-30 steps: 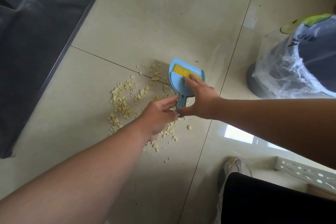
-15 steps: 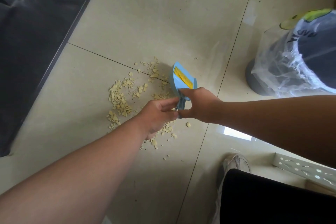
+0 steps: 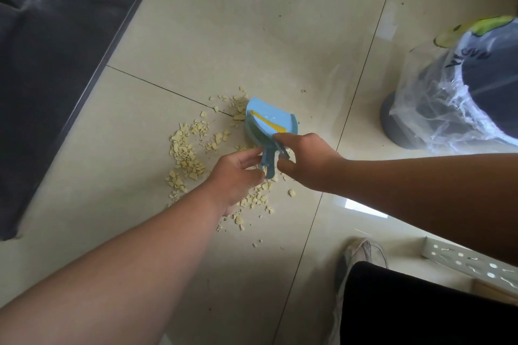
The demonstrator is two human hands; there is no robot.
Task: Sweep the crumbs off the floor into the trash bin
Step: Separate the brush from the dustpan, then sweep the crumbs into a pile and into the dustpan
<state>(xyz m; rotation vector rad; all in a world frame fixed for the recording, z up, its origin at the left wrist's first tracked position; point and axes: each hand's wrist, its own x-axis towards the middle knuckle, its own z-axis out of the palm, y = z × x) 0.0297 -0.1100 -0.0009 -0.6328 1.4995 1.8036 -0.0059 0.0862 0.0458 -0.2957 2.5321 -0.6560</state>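
Observation:
Pale yellow crumbs (image 3: pixel 186 150) lie scattered on the beige tile floor. A small blue dustpan (image 3: pixel 265 120) with a yellow-bristled brush (image 3: pixel 269 122) nested in it is tilted up beside them. My left hand (image 3: pixel 238 173) pinches the dustpan's handle from the left. My right hand (image 3: pixel 305 159) grips the brush's handle from the right, where both handles meet. The grey trash bin (image 3: pixel 406 126), lined with a clear plastic bag, stands at the right edge.
A large dark grey box (image 3: pixel 56 50) fills the left side. My shoe (image 3: pixel 361 255) and dark trouser leg are at the bottom right, next to a white perforated rail (image 3: pixel 471 263).
The dustpan and brush set has been tipped up off the floor. My left hand has closed on the handle, and my right hand slid from the brush top down to the handles.

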